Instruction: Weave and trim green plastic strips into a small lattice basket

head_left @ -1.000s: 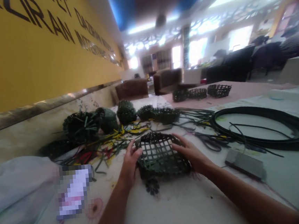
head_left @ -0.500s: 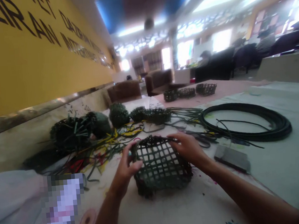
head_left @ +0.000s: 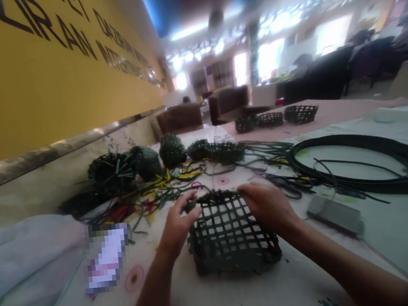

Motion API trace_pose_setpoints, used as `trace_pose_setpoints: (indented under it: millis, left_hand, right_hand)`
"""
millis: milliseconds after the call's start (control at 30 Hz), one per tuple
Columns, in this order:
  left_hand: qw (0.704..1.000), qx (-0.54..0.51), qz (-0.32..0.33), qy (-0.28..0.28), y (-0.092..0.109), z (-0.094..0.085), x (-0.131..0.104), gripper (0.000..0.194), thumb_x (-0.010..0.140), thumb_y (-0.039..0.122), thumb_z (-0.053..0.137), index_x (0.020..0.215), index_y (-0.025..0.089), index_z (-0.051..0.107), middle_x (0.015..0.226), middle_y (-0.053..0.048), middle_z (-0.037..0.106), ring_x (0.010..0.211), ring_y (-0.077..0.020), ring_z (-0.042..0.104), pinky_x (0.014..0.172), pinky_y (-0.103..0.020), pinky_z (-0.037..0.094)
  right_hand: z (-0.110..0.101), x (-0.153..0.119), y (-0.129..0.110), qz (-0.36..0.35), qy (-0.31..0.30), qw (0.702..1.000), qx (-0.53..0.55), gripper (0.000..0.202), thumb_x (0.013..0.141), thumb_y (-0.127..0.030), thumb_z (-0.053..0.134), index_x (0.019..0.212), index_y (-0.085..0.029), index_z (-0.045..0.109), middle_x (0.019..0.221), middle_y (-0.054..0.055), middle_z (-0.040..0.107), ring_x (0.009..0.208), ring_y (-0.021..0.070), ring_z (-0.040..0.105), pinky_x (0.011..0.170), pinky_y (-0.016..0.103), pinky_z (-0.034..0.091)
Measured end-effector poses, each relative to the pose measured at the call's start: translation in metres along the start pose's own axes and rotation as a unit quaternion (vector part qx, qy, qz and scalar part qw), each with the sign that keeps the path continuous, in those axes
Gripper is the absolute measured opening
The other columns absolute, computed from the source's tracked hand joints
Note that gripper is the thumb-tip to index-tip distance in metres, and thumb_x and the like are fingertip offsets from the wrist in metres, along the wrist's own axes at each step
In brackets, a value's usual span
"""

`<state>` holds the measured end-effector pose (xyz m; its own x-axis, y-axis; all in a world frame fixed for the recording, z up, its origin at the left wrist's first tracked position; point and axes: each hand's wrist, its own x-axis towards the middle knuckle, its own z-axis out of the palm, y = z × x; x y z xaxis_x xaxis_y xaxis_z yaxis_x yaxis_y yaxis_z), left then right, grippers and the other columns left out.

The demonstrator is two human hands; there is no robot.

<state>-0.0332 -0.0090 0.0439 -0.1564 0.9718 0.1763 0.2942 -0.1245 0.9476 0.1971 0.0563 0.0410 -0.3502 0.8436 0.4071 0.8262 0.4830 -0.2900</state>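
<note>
A dark green open-weave basket [head_left: 232, 231] is tilted on the table in front of me, its square mesh facing me. My left hand [head_left: 180, 224] is at its upper left corner, thumb on the near side and fingers curved around the rim. My right hand [head_left: 271, 206] grips the upper right edge, its fingertips partly hidden behind the weave. Behind the basket lie loose green and yellow strips [head_left: 187, 173]. A grey block [head_left: 334, 215] rests just right of my right forearm.
A large coil of dark strip [head_left: 364, 184] lies at the right. Several woven baskets [head_left: 225, 152] stand along the back left, others [head_left: 270, 119] on the pink cloth [head_left: 346, 112]. A whitish plastic bag [head_left: 31, 263] is at the left, beside the yellow wall [head_left: 59, 89].
The view has turned left, so everything appears shifted right. The basket leans slightly differently between my hands, and my right hand's fingers have curled further over its edge.
</note>
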Motion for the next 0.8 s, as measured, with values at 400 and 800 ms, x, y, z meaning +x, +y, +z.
trace_pose_setpoints:
  millis: [400,800]
  left_hand:
    - [0.999,0.036,0.003,0.027,-0.013,0.002,0.010,0.034,0.077,0.033,0.062,0.104,0.017,0.075,0.108,-0.008,0.074,0.102,-0.0249,0.065,0.094,-0.036,0.046]
    - [0.980,-0.131,-0.084,0.121,-0.028,-0.008,0.020,0.050,0.072,0.038,0.074,0.117,0.015,0.068,0.098,-0.007,0.073,0.090,-0.0217,0.066,0.083,-0.031,0.049]
  right_hand:
    - [0.014,0.016,0.024,0.072,-0.035,0.979,0.187,0.022,0.079,-0.027,0.060,0.090,-0.020,0.078,0.082,0.006,0.076,0.077,0.0226,0.068,0.071,0.029,0.045]
    - [0.014,0.012,0.030,0.149,-0.217,0.797,0.544,0.057,0.088,-0.059,0.055,0.137,-0.031,0.052,0.112,0.007,0.068,0.078,0.0172,0.066,0.049,0.019,0.044]
